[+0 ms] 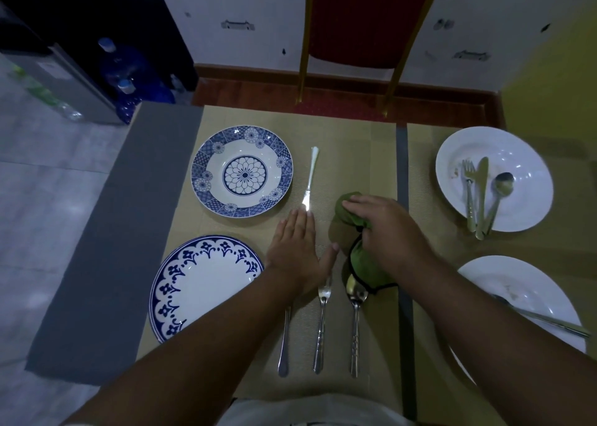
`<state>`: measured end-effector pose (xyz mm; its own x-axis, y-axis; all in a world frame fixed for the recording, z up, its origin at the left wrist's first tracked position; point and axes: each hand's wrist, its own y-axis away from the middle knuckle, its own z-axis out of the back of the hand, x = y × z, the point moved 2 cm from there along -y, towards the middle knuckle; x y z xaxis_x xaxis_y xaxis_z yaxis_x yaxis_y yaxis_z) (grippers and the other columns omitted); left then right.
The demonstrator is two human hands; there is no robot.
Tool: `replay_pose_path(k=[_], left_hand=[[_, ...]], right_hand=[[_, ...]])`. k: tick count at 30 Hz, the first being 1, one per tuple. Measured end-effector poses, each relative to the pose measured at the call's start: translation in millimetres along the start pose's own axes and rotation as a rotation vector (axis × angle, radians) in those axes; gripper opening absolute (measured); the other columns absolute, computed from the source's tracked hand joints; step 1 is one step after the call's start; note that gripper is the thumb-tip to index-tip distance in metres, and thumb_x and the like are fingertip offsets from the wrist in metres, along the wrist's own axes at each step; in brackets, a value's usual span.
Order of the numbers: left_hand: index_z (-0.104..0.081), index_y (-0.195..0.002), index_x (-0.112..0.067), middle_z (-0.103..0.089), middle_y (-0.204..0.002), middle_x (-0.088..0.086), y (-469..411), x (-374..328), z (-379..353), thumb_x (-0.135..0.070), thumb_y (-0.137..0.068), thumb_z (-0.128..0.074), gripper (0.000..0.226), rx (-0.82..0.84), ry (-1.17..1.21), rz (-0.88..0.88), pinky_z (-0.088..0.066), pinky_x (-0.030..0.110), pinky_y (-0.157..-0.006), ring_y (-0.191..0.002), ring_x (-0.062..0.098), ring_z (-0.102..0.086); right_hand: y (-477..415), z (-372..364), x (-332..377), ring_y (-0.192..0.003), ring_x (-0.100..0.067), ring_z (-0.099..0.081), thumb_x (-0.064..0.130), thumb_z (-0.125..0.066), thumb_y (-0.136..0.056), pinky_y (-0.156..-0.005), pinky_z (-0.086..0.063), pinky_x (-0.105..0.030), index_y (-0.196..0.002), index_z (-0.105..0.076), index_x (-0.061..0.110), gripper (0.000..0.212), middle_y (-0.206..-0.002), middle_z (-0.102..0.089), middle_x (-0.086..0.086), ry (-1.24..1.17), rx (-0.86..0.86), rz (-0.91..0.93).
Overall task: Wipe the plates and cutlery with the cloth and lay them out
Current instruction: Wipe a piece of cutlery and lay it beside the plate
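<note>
Four round ceramic plates and eight pieces of shiny metal cutlery lie around the green cloth (pixel 347 210), which is bunched soft fabric with a dark edge, sitting mid-way on a woven tan placemat (pixel 355 141).

The right hand (pixel 387 228) has its fingers curled round the cloth, gripping it from above. The left hand (pixel 297 247), just left of the cloth, lies flat with straight fingers that clasp nothing. Its fingertips touch the near end of a slim table knife (pixel 310 180), which runs away from the cloth's left side.

- **Left of the cloth:** two plates. The farther is a deep plate (pixel 242 171) with a blue geometric rim and a central flower. The nearer is a flat plate (pixel 203 283) with a blue scalloped border.
- **Right of the cloth:** two plain white plates on a second tan mat (pixel 433 247).
  - The farther white deep plate (pixel 523 167) holds a fork (pixel 468 192), a knife (pixel 483 196) and a spoon (pixel 500 192).
  - The nearer white plate (pixel 517 277) carries one long utensil (pixel 542 319). What kind it is cannot be told.
- **Nearer than the cloth:** three pieces lie side by side. One has a smooth handle (pixel 284 344) and its head is hidden under the left forearm. Beside it are a ridged-handled fork (pixel 321 322) and a ridged-handled spoon (pixel 355 312), whose bowl touches the cloth.
</note>
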<state>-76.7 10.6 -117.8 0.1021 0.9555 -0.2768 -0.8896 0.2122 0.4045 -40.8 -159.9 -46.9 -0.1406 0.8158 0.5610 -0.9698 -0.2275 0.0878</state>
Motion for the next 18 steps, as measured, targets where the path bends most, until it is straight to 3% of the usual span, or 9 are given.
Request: replay_pose_path(k=[4,12,18], left_hand=[[0.008,-0.159,-0.007,0.011,-0.169,0.013,-3,-3,1,-0.068,-0.097,-0.009,0.089,-0.01,0.017,0.027,0.004,0.042,-0.126,-0.155,0.021,0.014],[0.01,-0.159,-0.006,0.014,-0.168,0.013,-2,-5,-1,-0.066,-0.099,-0.01,0.087,-0.01,0.015,0.019,0.005,0.043,-0.126,-0.155,0.023,0.017],[0.007,-0.16,-0.007,0.014,-0.168,0.012,7,-8,1,-0.066,-0.097,-0.009,0.087,-0.041,-0.035,-0.044,0.004,0.043,-0.126,-0.155,0.023,0.016]], right_hand=[[-6,-1,5,-0.124,-0.021,-0.045,-0.013,-0.055,-0.072,-0.104,-0.032,-0.029,-0.124,-0.06,0.019,0.061,-0.132,-0.055,-0.001,-0.015,-0.022,0.015],[-7,-1,9,-0.123,-0.024,-0.044,-0.012,-0.055,-0.075,-0.101,-0.027,-0.025,-0.124,-0.06,0.017,0.057,-0.132,-0.055,-0.003,-0.007,-0.035,0.017],[-1,-3,3,-0.123,-0.023,-0.043,-0.012,-0.056,-0.073,-0.1,-0.036,-0.035,-0.125,-0.059,0.023,0.063,-0.132,-0.054,0.002,0.047,-0.035,0.014]])
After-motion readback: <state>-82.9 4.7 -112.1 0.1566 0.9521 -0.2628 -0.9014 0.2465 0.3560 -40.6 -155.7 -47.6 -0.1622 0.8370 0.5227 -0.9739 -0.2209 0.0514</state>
